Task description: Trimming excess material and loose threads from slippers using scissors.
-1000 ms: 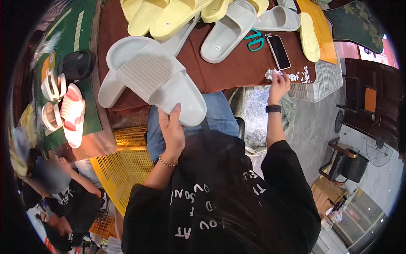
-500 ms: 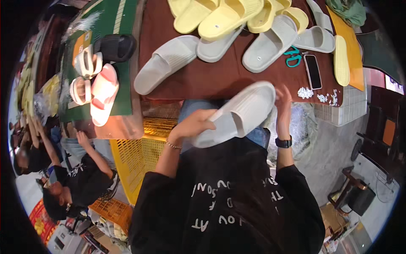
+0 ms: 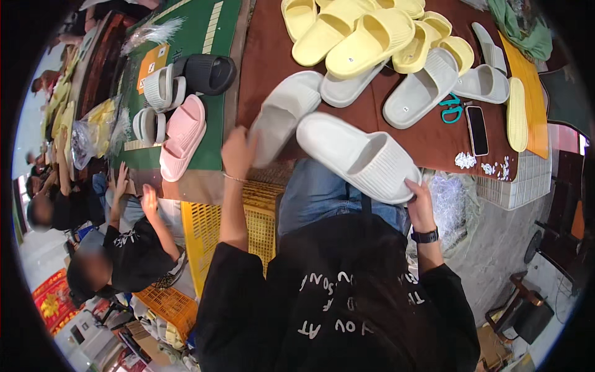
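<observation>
My right hand (image 3: 421,201) grips a light grey slide slipper (image 3: 362,155) by its ribbed toe end, holding it in the air over my lap and the table edge. Its pale footbed points up and to the left. At the heel of a second grey slipper (image 3: 288,102), the fingers of my left hand (image 3: 238,152) close on the edge; that heel is smeared by motion. Behind them on the brown cloth lie more grey slippers (image 3: 421,87) and a heap of yellow slippers (image 3: 369,46).
Teal scissors (image 3: 452,108), a phone (image 3: 477,130) and small white pieces (image 3: 466,160) lie at the right. Pink (image 3: 184,137) and black slippers (image 3: 211,73) rest on the green mat at left. A yellow crate (image 3: 201,232) stands below; co-workers (image 3: 133,248) work at far left.
The held slipper has passed from my left hand to my right and swung round, its toe now at lower right. My left hand has moved left to the other grey slipper. The view has shifted.
</observation>
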A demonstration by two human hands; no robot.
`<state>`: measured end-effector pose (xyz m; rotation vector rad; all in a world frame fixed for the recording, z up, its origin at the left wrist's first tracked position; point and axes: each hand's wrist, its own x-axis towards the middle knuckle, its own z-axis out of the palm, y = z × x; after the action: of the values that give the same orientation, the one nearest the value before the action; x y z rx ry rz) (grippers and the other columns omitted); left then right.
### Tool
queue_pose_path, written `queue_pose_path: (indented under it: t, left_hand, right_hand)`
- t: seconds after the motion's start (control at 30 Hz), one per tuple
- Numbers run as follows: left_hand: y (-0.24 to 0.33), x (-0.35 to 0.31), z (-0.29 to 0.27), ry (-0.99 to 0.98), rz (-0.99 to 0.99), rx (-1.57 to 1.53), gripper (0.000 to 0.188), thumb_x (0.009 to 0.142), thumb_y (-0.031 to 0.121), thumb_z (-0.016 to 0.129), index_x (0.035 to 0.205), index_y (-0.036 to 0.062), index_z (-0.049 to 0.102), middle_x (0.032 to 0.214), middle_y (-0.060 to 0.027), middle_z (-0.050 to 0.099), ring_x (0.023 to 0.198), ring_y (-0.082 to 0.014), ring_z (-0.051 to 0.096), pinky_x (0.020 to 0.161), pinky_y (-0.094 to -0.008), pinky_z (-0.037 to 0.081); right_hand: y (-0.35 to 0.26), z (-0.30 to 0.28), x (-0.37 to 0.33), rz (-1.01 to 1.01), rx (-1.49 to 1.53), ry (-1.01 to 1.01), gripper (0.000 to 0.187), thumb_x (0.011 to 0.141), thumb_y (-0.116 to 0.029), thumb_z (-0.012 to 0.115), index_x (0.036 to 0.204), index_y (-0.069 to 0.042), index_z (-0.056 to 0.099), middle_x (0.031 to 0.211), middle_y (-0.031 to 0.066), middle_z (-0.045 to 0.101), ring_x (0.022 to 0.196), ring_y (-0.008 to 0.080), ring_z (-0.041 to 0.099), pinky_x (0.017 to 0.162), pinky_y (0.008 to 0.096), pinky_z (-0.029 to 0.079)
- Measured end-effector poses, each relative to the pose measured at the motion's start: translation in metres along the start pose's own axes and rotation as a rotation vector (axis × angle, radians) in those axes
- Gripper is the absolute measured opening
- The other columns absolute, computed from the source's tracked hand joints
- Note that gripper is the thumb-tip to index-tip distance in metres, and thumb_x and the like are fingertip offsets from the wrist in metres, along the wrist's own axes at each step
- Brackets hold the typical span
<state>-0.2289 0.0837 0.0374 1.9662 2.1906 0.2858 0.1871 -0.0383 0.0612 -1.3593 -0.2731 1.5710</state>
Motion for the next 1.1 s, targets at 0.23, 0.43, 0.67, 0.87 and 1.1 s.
queue_pose_path:
  t: [0.23,0.43,0.67,0.87,1.1]
  left_hand:
    - [0.032,-0.091,0.053,-0.539,-0.318,-0.96,0.043,0.088,0.039,0.063,0.099,-0.0025,0.064,0.074,-0.0071,0.067,0.059,-0.0188,0.06,0.054,-0.0345,0.046]
    - [0.117,-0.111,0.029,-0.501,-0.561,-1.339,0.022,0.092,0.022,0.057,0.095,0.0003,0.061,0.066,-0.0008,0.056,0.044,-0.0075,0.046,0.038,-0.0224,0.033]
    - [0.158,-0.139,0.039,-0.399,-0.312,-1.404,0.014,0.085,-0.001,0.053,0.098,-0.0041,0.058,0.068,-0.0063,0.062,0.045,-0.0112,0.054,0.038,-0.0267,0.038]
    - [0.111,-0.163,0.022,-0.118,-0.598,-1.317,0.033,0.089,0.002,0.052,0.122,-0.0012,0.049,0.108,-0.0125,0.06,0.091,-0.0191,0.059,0.076,-0.0279,0.049]
    - [0.093,-0.15,0.025,0.35,-0.858,-1.742,0.043,0.097,0.027,0.048,0.133,0.0028,0.044,0.133,-0.0104,0.049,0.121,-0.0257,0.047,0.103,-0.0385,0.037]
  right_hand:
    - [-0.009,-0.002,-0.038,0.232,-0.322,-0.237,0.021,0.081,-0.013,0.062,0.096,0.001,0.066,0.08,0.004,0.067,0.065,0.0099,0.058,0.061,0.0219,0.044]
    - [-0.026,-0.022,-0.046,0.389,-0.322,-0.234,0.015,0.081,-0.014,0.062,0.088,-0.001,0.064,0.062,-0.0007,0.058,0.042,0.0048,0.043,0.039,0.0192,0.029]
    - [0.007,0.058,-0.033,0.3,-0.146,-0.194,0.009,0.084,-0.012,0.059,0.086,-0.003,0.059,0.065,-0.0005,0.054,0.045,0.0057,0.039,0.043,0.0208,0.029]
    - [0.016,0.113,-0.01,0.325,-0.29,-0.439,0.022,0.09,-0.018,0.057,0.103,-0.002,0.06,0.081,0.0002,0.062,0.056,0.0036,0.048,0.048,0.0182,0.034]
    - [0.017,0.13,-0.008,0.075,-0.292,-0.713,0.044,0.101,-0.037,0.037,0.131,-0.005,0.041,0.089,0.0041,0.054,0.069,0.0055,0.049,0.059,0.0196,0.039]
